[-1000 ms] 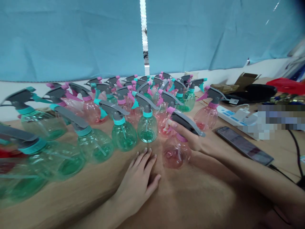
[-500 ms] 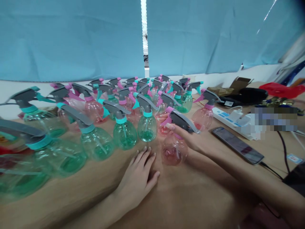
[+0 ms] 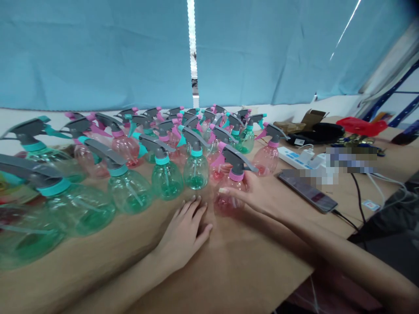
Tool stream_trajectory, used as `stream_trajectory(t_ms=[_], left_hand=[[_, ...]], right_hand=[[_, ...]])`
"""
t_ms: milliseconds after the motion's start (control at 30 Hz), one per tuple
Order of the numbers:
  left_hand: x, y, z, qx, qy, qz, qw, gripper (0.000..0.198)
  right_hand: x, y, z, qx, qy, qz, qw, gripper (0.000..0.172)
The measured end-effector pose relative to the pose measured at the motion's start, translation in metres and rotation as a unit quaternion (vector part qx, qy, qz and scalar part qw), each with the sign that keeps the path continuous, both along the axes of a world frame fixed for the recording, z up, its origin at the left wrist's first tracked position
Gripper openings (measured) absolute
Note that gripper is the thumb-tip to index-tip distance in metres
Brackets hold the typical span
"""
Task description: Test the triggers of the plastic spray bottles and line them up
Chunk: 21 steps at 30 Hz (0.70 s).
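A blue fabric curtain (image 3: 108, 56) fills the top of the frame, with a bright vertical gap near its middle. Below it spreads a light brown wooden table (image 3: 255, 279). A crowd of rounded, see-through green and pink plastic spray bottles with grey heads (image 3: 195, 172) covers its left and middle. The biggest in view is a green bottle with a turquoise collar (image 3: 81, 209) at lower left.

Right of the middle is the clear pink spray bottle (image 3: 225, 206) with a pink collar, nearly upright, its long axis leaning slightly right towards the top. Its pink nozzle (image 3: 222, 146) points to the upper left, and its grey lever (image 3: 249, 166) slopes down to the right. Other bottles crowd close behind it and to its left.

The hands are apart. The right hand (image 3: 253, 189) is clasped around this bottle's body, thumb across the near side, fingers partly hidden behind. The left hand (image 3: 186, 226) lies palm down on the table, fingers slightly spread, holding nothing.

On the right lie a dark phone (image 3: 307, 191) on a black cable, a white power strip (image 3: 291, 158) beyond it, a red plastic item (image 3: 362, 125), and a small opened cardboard box (image 3: 313, 118).
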State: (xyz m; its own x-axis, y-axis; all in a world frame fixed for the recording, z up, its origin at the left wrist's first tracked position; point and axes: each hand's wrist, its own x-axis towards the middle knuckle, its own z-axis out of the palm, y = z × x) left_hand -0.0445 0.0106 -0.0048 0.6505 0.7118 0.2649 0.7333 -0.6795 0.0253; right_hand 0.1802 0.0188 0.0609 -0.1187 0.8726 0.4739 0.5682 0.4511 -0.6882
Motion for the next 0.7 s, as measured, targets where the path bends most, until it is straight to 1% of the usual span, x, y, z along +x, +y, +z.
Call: stream_trajectory(t_ms=[100,233,267,333,400,500,600,700], left_hand=[[0.0,0.001,-0.001,0.005,0.001,0.002,1.0,0.046],[0.0,0.002,-0.002,0.013,-0.006,0.002,1.0,0.047],[0.0,0.002,-0.002,0.014,-0.007,0.002,1.0,0.047],[0.0,0.004,-0.003,0.013,-0.01,0.002,1.0,0.049],[-0.001,0.005,-0.005,0.015,-0.01,0.002,1.0,0.05],[0.0,0.006,-0.008,0.024,-0.01,0.006,1.0,0.05],[0.003,0.004,-0.01,0.027,-0.01,0.012,1.0,0.05],[0.009,0.003,-0.01,0.022,-0.011,0.008,1.0,0.049]], right_hand=[[0.004,-0.007,-0.005,0.001,-0.011,-0.017,1.0,0.038],[0.011,-0.013,-0.005,-0.021,-0.044,-0.037,0.998,0.038],[0.014,-0.013,-0.005,-0.018,-0.047,-0.037,0.998,0.039],[0.022,-0.011,-0.009,0.011,-0.049,-0.044,0.998,0.043],[0.034,-0.008,-0.014,0.028,-0.066,-0.066,0.995,0.047],[0.054,0.002,-0.022,0.028,-0.09,-0.093,0.991,0.048],[0.072,0.015,-0.028,0.061,-0.088,-0.095,0.99,0.046],[0.083,0.031,-0.031,0.084,-0.087,-0.102,0.987,0.044]])
